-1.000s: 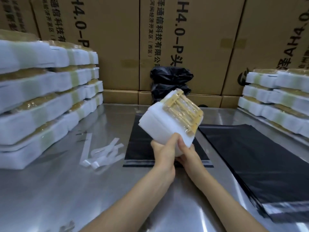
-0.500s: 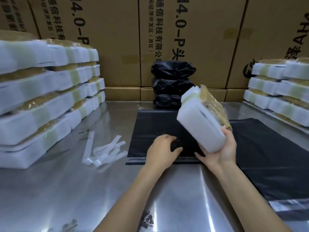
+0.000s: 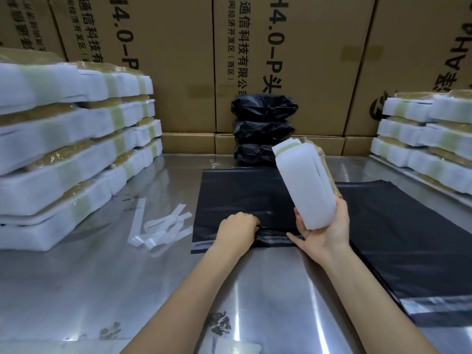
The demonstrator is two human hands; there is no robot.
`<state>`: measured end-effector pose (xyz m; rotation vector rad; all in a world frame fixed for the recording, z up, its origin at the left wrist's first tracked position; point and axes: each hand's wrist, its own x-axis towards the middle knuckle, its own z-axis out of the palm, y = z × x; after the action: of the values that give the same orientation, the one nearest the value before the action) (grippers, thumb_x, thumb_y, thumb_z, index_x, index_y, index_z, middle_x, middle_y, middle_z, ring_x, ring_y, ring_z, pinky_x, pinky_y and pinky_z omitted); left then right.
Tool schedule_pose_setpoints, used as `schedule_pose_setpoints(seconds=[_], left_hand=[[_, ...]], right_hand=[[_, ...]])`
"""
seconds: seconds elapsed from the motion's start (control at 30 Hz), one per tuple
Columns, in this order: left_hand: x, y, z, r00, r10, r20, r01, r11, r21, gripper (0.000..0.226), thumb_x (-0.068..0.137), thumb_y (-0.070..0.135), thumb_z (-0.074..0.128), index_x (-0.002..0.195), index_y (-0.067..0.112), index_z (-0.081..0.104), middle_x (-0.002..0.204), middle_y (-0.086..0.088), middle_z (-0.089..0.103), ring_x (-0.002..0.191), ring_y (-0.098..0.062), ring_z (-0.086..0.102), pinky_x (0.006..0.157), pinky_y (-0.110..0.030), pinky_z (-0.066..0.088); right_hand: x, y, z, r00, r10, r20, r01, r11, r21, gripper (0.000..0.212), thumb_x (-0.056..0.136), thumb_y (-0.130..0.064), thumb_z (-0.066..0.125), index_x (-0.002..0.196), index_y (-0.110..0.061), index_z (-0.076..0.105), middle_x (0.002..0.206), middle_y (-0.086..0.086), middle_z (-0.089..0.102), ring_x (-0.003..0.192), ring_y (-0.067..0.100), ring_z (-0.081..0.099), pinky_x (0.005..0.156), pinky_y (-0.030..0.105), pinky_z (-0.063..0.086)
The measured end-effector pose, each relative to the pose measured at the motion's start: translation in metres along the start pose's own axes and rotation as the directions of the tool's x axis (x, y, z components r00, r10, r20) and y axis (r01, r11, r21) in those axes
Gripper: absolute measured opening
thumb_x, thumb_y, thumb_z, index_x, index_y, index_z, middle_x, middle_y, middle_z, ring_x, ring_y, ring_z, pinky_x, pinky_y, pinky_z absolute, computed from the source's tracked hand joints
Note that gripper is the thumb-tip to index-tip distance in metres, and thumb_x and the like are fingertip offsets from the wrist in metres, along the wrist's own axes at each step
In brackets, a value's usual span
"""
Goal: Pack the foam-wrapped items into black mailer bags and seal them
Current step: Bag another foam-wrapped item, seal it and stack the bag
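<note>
Far out past the left hand (image 3: pixel 236 229) sit tall stacks of foam-wrapped items (image 3: pixel 63 154), white with green tape, waiting for their turn. Nearer to that hand lie some peeled white strips (image 3: pixel 161 229) on the shiny metal table (image 3: pixel 76 290). They look like backing from sticky flaps, put aside so they are out of the way.

The left hand is curled and pinches the near edge of the black mailer bag (image 3: pixel 242 198) that lies flat in front of both hands. I think it is pulling the mouth of the bag open so something can slide in.

Straight ahead, beyond the bag, three packed black bags (image 3: pixel 263 129) are piled against the cardboard boxes (image 3: pixel 166 60).

The right hand (image 3: pixel 323 232) grips the bottom of one foam-wrapped item (image 3: pixel 304 186) and holds it up, tilted, just above the bag's opening. It seems ready to go in as soon as the mouth is open.

Out past the right hand lie more black mailer bags (image 3: pixel 408 238) spread flat, easy to reach, and behind them another stack of foam-wrapped items (image 3: pixel 424 144).
</note>
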<state>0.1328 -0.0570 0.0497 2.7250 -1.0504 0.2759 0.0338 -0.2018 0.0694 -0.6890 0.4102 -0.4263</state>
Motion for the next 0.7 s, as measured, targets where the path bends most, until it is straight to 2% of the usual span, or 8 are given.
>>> schedule_pose_setpoints(seconds=[0.1, 0.27, 0.37, 0.43, 0.5, 0.57, 0.63, 0.7], left_hand=[[0.002, -0.013, -0.003, 0.998, 0.062, 0.017, -0.063, 0.997, 0.043, 0.037, 0.091, 0.005, 0.046, 0.122, 0.020, 0.061, 0.122, -0.004, 0.059, 0.106, -0.029, 0.058, 0.084, -0.038, 0.050], [0.008, -0.040, -0.016, 0.995, -0.073, -0.075, 0.062, 0.989, -0.138, 0.020, 0.093, 0.033, 0.057, 0.106, 0.024, 0.070, 0.104, 0.001, 0.070, 0.096, -0.023, 0.063, 0.080, -0.035, 0.052], [0.016, -0.046, -0.024, 0.986, -0.160, -0.054, 0.135, 0.941, -0.311, 0.021, 0.088, 0.038, 0.064, 0.096, 0.021, 0.073, 0.093, 0.002, 0.071, 0.087, -0.018, 0.064, 0.078, -0.034, 0.053], [0.022, -0.048, -0.028, 0.983, -0.179, -0.041, 0.153, 0.921, -0.360, 0.020, 0.086, 0.039, 0.066, 0.090, 0.021, 0.074, 0.087, 0.003, 0.072, 0.081, -0.016, 0.064, 0.074, -0.032, 0.053], [0.026, -0.047, -0.034, 0.980, -0.197, -0.036, 0.166, 0.898, -0.409, 0.018, 0.085, 0.038, 0.068, 0.080, 0.022, 0.074, 0.079, 0.002, 0.071, 0.073, -0.015, 0.064, 0.066, -0.029, 0.050], [0.032, -0.045, -0.039, 0.978, -0.205, -0.034, 0.168, 0.876, -0.452, 0.020, 0.085, 0.036, 0.069, 0.073, 0.020, 0.072, 0.070, 0.001, 0.068, 0.066, -0.015, 0.061, 0.060, -0.026, 0.044], [0.037, -0.046, -0.044, 0.976, -0.216, -0.035, 0.174, 0.863, -0.474, 0.022, 0.087, 0.027, 0.067, 0.070, 0.013, 0.066, 0.070, -0.003, 0.063, 0.065, -0.017, 0.054, 0.061, -0.026, 0.037], [0.040, -0.047, -0.048, 0.963, -0.269, -0.023, 0.218, 0.824, -0.522, 0.032, 0.092, 0.014, 0.058, 0.063, 0.013, 0.046, 0.079, -0.012, 0.058, 0.074, -0.020, 0.052, 0.066, -0.029, 0.037]], right_hand=[[-0.003, -0.002, -0.002, 1.000, -0.010, -0.003, 0.010, 1.000, -0.010, 0.043, 0.075, -0.052, 0.053, 0.109, -0.030, 0.067, 0.094, 0.003, 0.065, 0.058, 0.017, 0.064, 0.091, 0.055, 0.035], [-0.009, -0.005, -0.008, 1.000, -0.010, 0.002, 0.010, 0.996, -0.092, 0.039, 0.075, -0.050, 0.051, 0.101, -0.028, 0.067, 0.093, 0.004, 0.063, 0.057, 0.017, 0.060, 0.089, 0.049, 0.041], [-0.015, -0.008, -0.015, 0.999, 0.033, 0.036, -0.029, 0.993, -0.113, 0.032, 0.070, -0.046, 0.051, 0.089, -0.028, 0.070, 0.087, 0.001, 0.064, 0.060, 0.016, 0.058, 0.068, 0.037, 0.047], [-0.020, -0.010, -0.020, 0.992, 0.055, 0.113, -0.041, 0.991, -0.126, 0.030, 0.067, -0.042, 0.052, 0.083, -0.027, 0.072, 0.081, 0.001, 0.063, 0.066, 0.017, 0.054, 0.054, 0.026, 0.044], [-0.026, -0.013, -0.025, 0.974, 0.051, 0.222, -0.011, 0.984, -0.177, 0.034, 0.067, -0.041, 0.052, 0.088, -0.023, 0.072, 0.079, 0.004, 0.060, 0.061, 0.018, 0.051, 0.047, 0.022, 0.039], [-0.032, -0.017, -0.027, 0.947, 0.030, 0.320, 0.037, 0.978, -0.204, 0.036, 0.066, -0.040, 0.058, 0.093, -0.021, 0.070, 0.081, 0.005, 0.059, 0.060, 0.020, 0.053, 0.050, 0.024, 0.038], [-0.034, -0.018, -0.026, 0.916, 0.023, 0.400, 0.053, 0.983, -0.178, 0.039, 0.063, -0.035, 0.066, 0.098, -0.016, 0.067, 0.086, 0.008, 0.060, 0.071, 0.027, 0.056, 0.058, 0.031, 0.042], [-0.033, -0.017, -0.026, 0.928, 0.015, 0.372, 0.052, 0.984, -0.169, 0.025, 0.076, -0.028, 0.060, 0.095, -0.012, 0.062, 0.087, 0.011, 0.057, 0.077, 0.030, 0.055, 0.067, 0.035, 0.044]])
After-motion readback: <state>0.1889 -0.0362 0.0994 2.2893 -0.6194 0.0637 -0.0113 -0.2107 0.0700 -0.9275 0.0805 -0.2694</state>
